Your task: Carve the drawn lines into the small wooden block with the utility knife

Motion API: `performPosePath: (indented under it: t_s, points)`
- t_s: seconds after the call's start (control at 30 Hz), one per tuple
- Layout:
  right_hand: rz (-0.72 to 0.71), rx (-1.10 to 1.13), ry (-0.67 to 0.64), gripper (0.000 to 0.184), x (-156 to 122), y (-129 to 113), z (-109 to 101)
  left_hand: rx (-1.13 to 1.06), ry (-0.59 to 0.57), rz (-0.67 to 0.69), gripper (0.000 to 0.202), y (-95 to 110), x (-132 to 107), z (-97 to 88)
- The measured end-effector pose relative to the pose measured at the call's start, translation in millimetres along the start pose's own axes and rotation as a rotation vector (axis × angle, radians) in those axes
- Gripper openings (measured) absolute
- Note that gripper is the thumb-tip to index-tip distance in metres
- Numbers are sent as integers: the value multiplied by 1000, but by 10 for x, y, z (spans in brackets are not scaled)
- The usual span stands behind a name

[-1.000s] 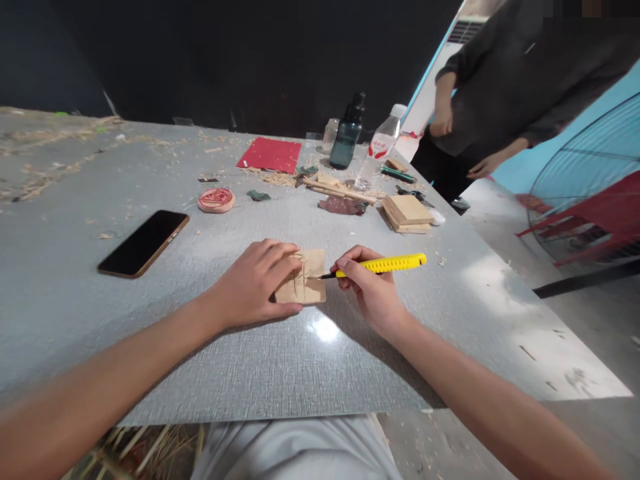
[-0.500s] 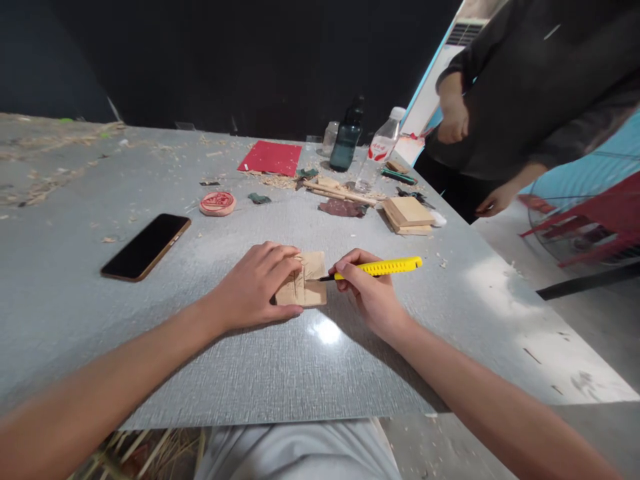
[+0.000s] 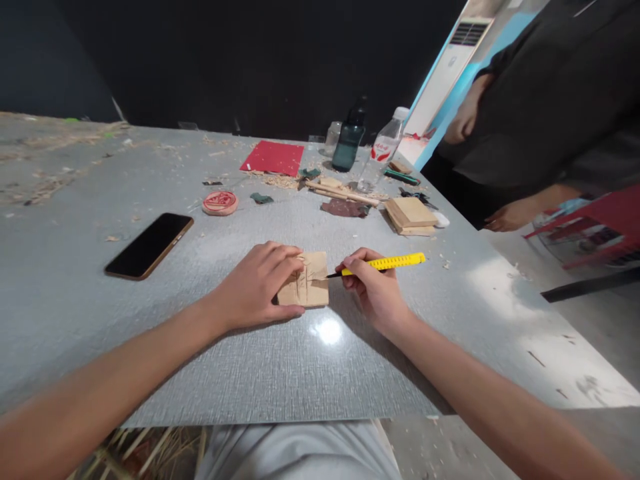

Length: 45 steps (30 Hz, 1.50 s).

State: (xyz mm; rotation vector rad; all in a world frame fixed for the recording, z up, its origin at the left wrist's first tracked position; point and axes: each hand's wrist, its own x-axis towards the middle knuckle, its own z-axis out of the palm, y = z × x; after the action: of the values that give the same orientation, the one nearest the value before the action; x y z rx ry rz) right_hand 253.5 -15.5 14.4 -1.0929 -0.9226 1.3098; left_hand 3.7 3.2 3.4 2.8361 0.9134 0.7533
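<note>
A small square wooden block [image 3: 316,293] with carved or drawn lines lies flat on the grey table [image 3: 280,380]. My left hand [image 3: 260,283] grips it from the left, the fingers over its top and the thumb along the near edge. In my right hand [image 3: 373,290] is a yellow utility knife [image 3: 400,261], held like a pen with its dark tip pointing left. That tip is at the block's right edge; whether it touches the wood I cannot tell.
A phone [image 3: 150,247] and a round red carved piece [image 3: 220,203] lie to the left. Behind are red paper [image 3: 273,157], a dark bottle [image 3: 349,140], a clear bottle [image 3: 383,150], thin sticks [image 3: 343,193] and stacked wooden blocks [image 3: 411,213]. A person [image 3: 540,120] stands at the right.
The knife tip has shifted slightly right, from over the block to its right edge. My left hand keeps its hold. The person at the right has moved a little to the right.
</note>
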Motion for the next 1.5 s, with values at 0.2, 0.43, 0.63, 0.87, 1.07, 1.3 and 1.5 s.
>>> performPosePath:
  t_s: [0.2, 0.43, 0.63, 0.87, 1.07, 1.3, 1.5]
  points:
    - [-2, -11, -64, 23, -11, 12, 16, -10, -4, -9, 58, 4, -1, -2]
    - [38, 20, 1, 26, 35, -17, -14, -16, -7, -20, 57, 2, 6, -3]
    - [44, 33, -75, 23, 12, 8, -5, -11, -9, -19, 57, 10, 13, -16]
    - [75, 44, -8, 28, 62, 13, -43, -18, -11, -22, 57, 11, 15, -23]
    - [97, 36, -56, 27, 68, 25, -38, -4, -14, -24, 58, 9, 10, -23]
    - [108, 85, 23, 28, 63, -6, -44, 11, -12, -3, 61, -1, 10, -24]
    - [101, 81, 49, 28, 46, -23, -24, 14, -16, -1, 60, 10, 11, -32]
